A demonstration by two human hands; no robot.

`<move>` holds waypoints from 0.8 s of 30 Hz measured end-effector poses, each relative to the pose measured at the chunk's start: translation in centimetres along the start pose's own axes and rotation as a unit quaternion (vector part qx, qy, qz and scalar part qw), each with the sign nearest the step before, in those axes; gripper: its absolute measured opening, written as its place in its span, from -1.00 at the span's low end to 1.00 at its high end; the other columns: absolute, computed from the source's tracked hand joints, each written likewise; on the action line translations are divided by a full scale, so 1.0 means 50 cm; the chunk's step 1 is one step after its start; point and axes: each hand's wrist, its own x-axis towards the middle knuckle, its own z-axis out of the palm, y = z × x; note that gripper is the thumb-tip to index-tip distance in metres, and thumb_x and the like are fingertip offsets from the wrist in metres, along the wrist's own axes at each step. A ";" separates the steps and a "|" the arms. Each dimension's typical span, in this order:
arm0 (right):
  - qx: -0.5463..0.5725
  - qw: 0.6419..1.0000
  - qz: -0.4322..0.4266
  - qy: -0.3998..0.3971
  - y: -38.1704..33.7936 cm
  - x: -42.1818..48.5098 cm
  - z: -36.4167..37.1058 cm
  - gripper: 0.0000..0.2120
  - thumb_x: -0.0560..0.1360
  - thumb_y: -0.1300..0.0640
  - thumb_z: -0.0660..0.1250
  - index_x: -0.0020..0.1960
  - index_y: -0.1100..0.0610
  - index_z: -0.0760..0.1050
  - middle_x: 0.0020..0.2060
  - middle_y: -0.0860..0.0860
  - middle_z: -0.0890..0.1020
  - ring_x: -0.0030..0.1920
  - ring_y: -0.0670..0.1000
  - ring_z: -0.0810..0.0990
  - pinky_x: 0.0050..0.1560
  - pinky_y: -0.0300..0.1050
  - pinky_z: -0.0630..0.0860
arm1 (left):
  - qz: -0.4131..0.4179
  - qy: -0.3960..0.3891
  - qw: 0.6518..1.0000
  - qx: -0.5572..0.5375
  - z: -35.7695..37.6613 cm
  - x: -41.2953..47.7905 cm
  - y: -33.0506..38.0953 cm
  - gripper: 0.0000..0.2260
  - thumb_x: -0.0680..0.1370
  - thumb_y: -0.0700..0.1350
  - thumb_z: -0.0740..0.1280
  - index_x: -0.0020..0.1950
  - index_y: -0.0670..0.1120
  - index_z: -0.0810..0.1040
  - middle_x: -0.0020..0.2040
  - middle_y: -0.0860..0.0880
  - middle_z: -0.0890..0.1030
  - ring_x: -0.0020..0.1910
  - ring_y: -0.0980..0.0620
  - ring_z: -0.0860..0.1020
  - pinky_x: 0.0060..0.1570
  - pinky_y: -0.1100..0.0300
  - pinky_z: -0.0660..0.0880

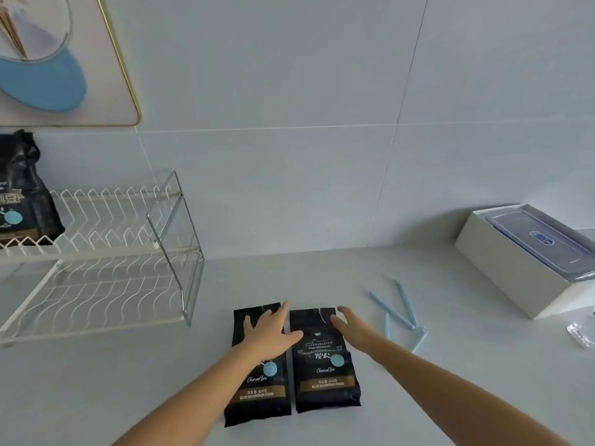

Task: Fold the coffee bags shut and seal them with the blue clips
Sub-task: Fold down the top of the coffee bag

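Observation:
Two black coffee bags lie flat side by side on the pale counter, tops pointing away from me: the left bag [257,397] and the right bag [325,381]. My left hand [269,334] lies spread, palm down, on the upper part of the left bag. My right hand [349,328] hovers with fingers apart over the right edge of the right bag's top. Several long blue clips [394,312] lie loose on the counter just right of the bags. A third black coffee bag [22,194] stands on the rack at far left.
A white wire dish rack [106,252] with two tiers stands at the left against the tiled wall. A white box [515,272] holding a clear lidded container [541,243] sits at the right. Crumpled clear plastic [581,334] lies at the right edge.

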 end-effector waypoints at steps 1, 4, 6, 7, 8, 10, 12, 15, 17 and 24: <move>0.035 0.999 0.034 -0.020 0.005 0.000 0.010 -0.50 0.60 -0.13 0.06 0.46 0.06 0.10 0.35 0.11 0.38 0.23 0.09 0.43 0.10 -0.04 0.41 | -0.027 -0.027 0.998 -0.054 0.006 0.002 0.004 -0.36 0.54 0.19 0.14 0.52 0.05 -0.07 0.53 -0.08 0.16 0.51 -0.11 0.09 0.47 -0.24 -0.09; 0.078 0.994 0.078 -0.023 0.027 0.004 0.036 -0.50 0.58 -0.09 0.15 0.43 0.07 0.13 0.10 0.04 0.49 -0.07 -0.08 0.53 -0.18 -0.19 0.48 | -0.048 -0.055 0.980 -0.185 0.011 0.019 0.010 -0.37 0.54 0.15 0.19 0.51 0.01 0.01 0.52 -0.09 0.20 0.46 -0.11 0.22 0.44 -0.12 0.20; 0.150 0.982 0.112 -0.018 0.036 0.008 0.046 -0.49 0.54 -0.01 0.27 0.39 0.09 0.16 0.01 0.04 0.53 -0.16 -0.10 0.57 -0.33 -0.25 0.47 | -0.056 -0.062 0.968 -0.238 0.010 0.032 0.009 -0.38 0.54 0.12 0.21 0.51 -0.02 0.03 0.52 -0.09 0.18 0.47 -0.09 0.21 0.43 -0.04 0.22; 0.188 0.975 0.121 -0.015 0.037 0.009 0.048 -0.49 0.52 0.04 0.32 0.36 0.08 0.18 0.00 0.05 0.54 -0.16 -0.07 0.60 -0.34 -0.23 0.52 | -0.063 -0.065 0.963 -0.253 0.011 0.041 0.006 -0.38 0.54 0.11 0.21 0.51 -0.02 0.03 0.53 -0.09 0.16 0.47 -0.09 0.20 0.44 -0.03 0.20; 0.204 0.973 0.110 -0.002 0.036 0.009 0.049 -0.51 0.50 0.09 0.34 0.34 0.06 0.20 0.02 0.07 0.55 -0.14 -0.03 0.62 -0.31 -0.20 0.57 | -0.073 -0.067 0.962 -0.255 0.011 0.048 0.005 -0.37 0.55 0.11 0.22 0.52 -0.02 0.02 0.54 -0.09 0.14 0.48 -0.09 0.18 0.44 -0.03 0.18; 0.185 0.981 0.059 0.017 0.042 0.014 0.047 -0.56 0.49 0.17 0.34 0.30 -0.02 0.26 0.10 0.07 0.56 -0.07 -0.03 0.63 -0.18 -0.16 0.64 | -0.090 -0.083 0.954 -0.274 0.017 0.063 0.002 -0.36 0.54 0.11 0.22 0.52 -0.02 0.00 0.55 -0.09 0.10 0.49 -0.09 0.15 0.45 -0.03 0.15; 0.126 0.992 0.001 0.007 0.039 0.012 0.034 -0.63 0.50 0.17 0.32 0.25 -0.05 0.37 0.13 0.00 0.55 0.01 -0.06 0.59 -0.06 -0.17 0.62 | -0.102 -0.109 0.940 -0.307 0.023 0.077 0.009 -0.38 0.54 0.10 0.23 0.52 -0.01 0.04 0.53 -0.09 0.15 0.45 -0.08 0.23 0.41 0.00 0.22; 0.085 0.995 -0.048 -0.028 0.034 0.013 0.005 -0.73 0.48 0.19 0.33 0.16 -0.01 0.51 0.08 -0.05 0.57 0.05 -0.05 0.58 0.05 -0.12 0.60 | -0.095 -0.116 0.923 -0.354 0.027 0.088 0.027 -0.46 0.52 -0.03 0.31 0.46 -0.03 0.21 0.42 -0.11 0.33 0.10 0.04 0.52 0.10 0.14 0.51; 0.111 0.992 -0.061 -0.026 0.026 0.012 -0.025 -0.74 0.47 0.22 0.35 0.14 0.02 0.54 0.08 -0.01 0.60 0.04 -0.03 0.60 0.00 -0.15 0.61 | -0.074 -0.070 0.924 -0.369 0.016 0.095 0.036 -0.54 0.51 -0.17 0.34 0.38 -0.03 0.32 0.36 -0.11 0.35 -0.03 0.07 0.53 -0.18 0.23 0.56; 0.124 0.978 -0.139 0.092 -0.013 -0.001 -0.062 -0.65 0.44 0.24 0.37 0.01 -0.22 0.55 -0.09 -0.23 0.64 -0.11 -0.14 0.62 -0.12 -0.24 0.60 | 0.011 0.089 0.892 -0.444 -0.047 0.095 0.050 -0.76 0.51 -0.31 0.30 0.11 -0.05 0.54 0.16 -0.03 0.51 0.04 0.12 0.52 -0.24 0.40 0.52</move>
